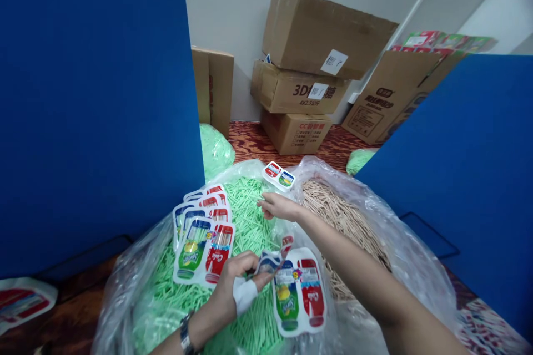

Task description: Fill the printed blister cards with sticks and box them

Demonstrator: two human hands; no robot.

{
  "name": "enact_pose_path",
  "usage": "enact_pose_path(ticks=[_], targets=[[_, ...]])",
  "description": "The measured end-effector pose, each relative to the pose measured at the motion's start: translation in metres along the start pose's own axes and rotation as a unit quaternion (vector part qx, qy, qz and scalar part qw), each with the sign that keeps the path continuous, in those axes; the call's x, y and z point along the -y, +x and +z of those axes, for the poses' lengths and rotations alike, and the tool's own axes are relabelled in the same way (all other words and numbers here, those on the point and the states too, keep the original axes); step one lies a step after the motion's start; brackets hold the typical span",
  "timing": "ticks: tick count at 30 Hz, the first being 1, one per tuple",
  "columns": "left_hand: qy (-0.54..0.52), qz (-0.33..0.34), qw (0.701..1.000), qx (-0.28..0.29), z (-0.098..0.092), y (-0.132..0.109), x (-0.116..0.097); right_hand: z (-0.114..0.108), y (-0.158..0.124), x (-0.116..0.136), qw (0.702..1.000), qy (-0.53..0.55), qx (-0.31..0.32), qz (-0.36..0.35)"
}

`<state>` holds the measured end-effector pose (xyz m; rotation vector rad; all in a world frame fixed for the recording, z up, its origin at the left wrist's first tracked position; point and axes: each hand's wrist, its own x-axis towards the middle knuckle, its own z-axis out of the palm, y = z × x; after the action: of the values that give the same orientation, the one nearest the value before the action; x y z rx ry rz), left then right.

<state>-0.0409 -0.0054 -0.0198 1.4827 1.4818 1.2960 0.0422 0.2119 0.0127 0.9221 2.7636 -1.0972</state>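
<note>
My left hand (239, 288), with a white wrap on the thumb, is closed around the edge of a bent two-pocket plastic packet (272, 259). Beside it lies a flat Sprite-and-Cola packet (297, 294). Over the pale green candy-like sticks (250, 205), my right hand (278, 206) has its fingertips drawn together; whatever they hold is too small to make out. An overlapping pile of packets (204, 249), with sticks showing in the front one, rests on the green sticks at the left. One more packet (278, 176) lies at the far rim.
A clear plastic bag (125, 299) holds the green sticks; brown sticks (345, 222) fill another at the right. Blue panels (95, 111) (470, 177) flank both sides. Stacked cardboard boxes (302, 133) stand behind, with a tall carton (387, 100) to their right.
</note>
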Motion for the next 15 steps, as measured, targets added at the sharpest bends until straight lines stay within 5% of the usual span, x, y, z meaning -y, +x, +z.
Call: enact_pose_path(ticks=[15], targets=[[0.003,0.008,1.0,0.025,-0.002,-0.008,-0.005,0.024,-0.003,0.011,0.97,-0.234,0.012,0.068]])
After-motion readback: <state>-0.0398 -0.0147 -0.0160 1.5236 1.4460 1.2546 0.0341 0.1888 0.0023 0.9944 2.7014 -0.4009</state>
